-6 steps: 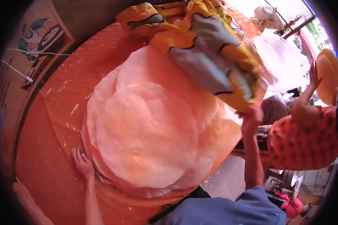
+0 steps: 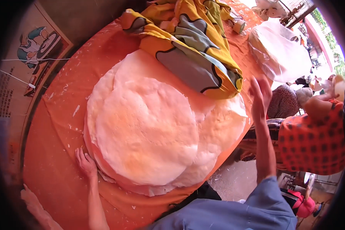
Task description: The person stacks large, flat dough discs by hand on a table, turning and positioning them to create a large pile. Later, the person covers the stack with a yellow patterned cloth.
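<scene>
Right here on the orange surface (image 2: pixel 51 132) sits a pile of pale round sheets (image 2: pixel 145 130). At its eight o'clock the left hand (image 2: pixel 87 164) rests just beside the rim, fingers slightly parted, gripping nothing. Between two and three, the right hand (image 2: pixel 261 94) hangs open and empty, near a yellow-and-grey cloth (image 2: pixel 203 50) bunched over the one o'clock edge.

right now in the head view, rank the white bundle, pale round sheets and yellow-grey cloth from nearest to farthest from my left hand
1. Pale round sheets: just right of your left hand.
2. Yellow-grey cloth: up and right, over the sheets' far part.
3. White bundle: upper right, beyond the cloth.
</scene>
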Action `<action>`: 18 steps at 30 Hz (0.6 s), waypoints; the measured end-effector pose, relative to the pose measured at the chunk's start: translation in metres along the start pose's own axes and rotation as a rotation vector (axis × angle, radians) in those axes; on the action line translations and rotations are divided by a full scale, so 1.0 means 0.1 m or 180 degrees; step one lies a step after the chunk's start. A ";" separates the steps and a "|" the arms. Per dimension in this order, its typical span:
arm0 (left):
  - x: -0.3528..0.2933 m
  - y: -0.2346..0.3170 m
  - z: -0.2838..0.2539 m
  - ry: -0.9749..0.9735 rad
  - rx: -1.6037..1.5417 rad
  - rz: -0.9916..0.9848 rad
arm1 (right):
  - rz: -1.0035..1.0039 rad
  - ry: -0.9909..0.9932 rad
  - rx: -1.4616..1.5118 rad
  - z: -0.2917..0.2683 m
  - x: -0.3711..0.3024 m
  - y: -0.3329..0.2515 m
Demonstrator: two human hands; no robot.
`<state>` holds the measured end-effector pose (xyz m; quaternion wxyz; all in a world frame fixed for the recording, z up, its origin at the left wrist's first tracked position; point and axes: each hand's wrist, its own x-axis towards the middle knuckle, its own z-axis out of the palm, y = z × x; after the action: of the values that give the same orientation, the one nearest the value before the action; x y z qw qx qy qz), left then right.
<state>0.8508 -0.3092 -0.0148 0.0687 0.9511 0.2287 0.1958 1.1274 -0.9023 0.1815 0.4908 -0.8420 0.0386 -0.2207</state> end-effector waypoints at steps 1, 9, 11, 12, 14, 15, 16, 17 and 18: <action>-0.03 -0.07 -0.02 0.0012 0.0079 0.0008 | -0.0376 -0.0306 -0.0222 0.21 0.14 -0.22; 0.22 -0.15 -0.17 -0.0542 -0.0033 0.0164 | -0.0726 -0.1471 -0.2378 1.06 1.46 0.45; 0.48 -0.20 -0.25 -0.1274 -0.0318 -0.0256 | -0.1742 -0.0299 -0.0541 0.69 1.94 0.44; 0.52 -0.35 -0.30 -0.0914 -0.0606 -0.0450 | -0.1188 -0.0348 -0.0121 0.49 2.02 0.16; 0.78 -0.54 -0.38 -0.0511 -0.1003 -0.0647 | -0.1370 -0.0359 0.1143 -0.22 2.04 -0.19; 0.97 -0.30 -0.39 -0.0469 -0.1522 -0.0763 | -0.2110 0.0169 -0.0210 -0.53 1.87 -0.19; 1.21 0.21 -0.34 -0.0469 -0.2152 -0.0852 | -0.2711 0.1091 -0.1653 -1.00 1.73 -0.28; 1.40 0.97 -0.40 -0.0651 -0.2580 -0.0992 | -0.2481 0.1269 -0.2378 -1.40 1.49 -0.18; 1.50 1.64 -0.65 -0.0746 -0.2865 -0.1177 | -0.2217 0.1367 -0.2951 -1.64 1.25 -0.02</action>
<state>1.0143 -0.3824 0.1318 0.5311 0.7863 0.2770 0.1513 1.1728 -1.0691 0.2937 -0.0457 -0.8676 -0.0487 -0.4928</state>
